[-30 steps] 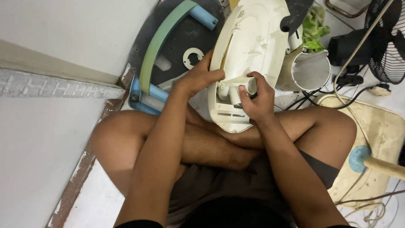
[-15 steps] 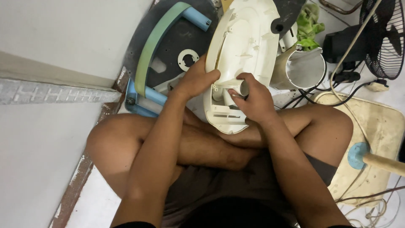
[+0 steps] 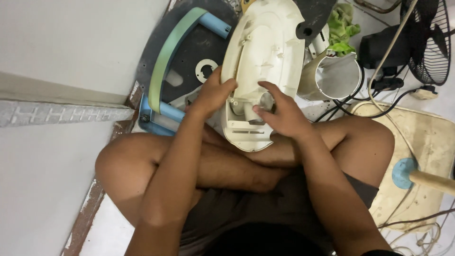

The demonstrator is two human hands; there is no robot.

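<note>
A cream plastic housing (image 3: 265, 52), long and oval with ribbed inside, rests on my crossed legs and points away from me. My left hand (image 3: 213, 95) grips its left edge, thumb hooked over the rim. My right hand (image 3: 279, 114) lies on the housing's lower inside, fingers bent around a small round fitting near the middle. Whether the right hand holds a separate piece is hidden by the fingers.
A dark round base (image 3: 189, 66) with a green and blue curved handle (image 3: 166, 61) lies left of the housing. A white cylinder (image 3: 332, 76), green cloth (image 3: 343, 28), black cables (image 3: 379, 85) and a black fan grille (image 3: 429, 40) are right. A cream panel (image 3: 426, 142) sits beside my knee.
The housing has shifted slightly up and left on my legs. My right hand has moved from gripping a knob-like part to resting fingers around the round fitting.
</note>
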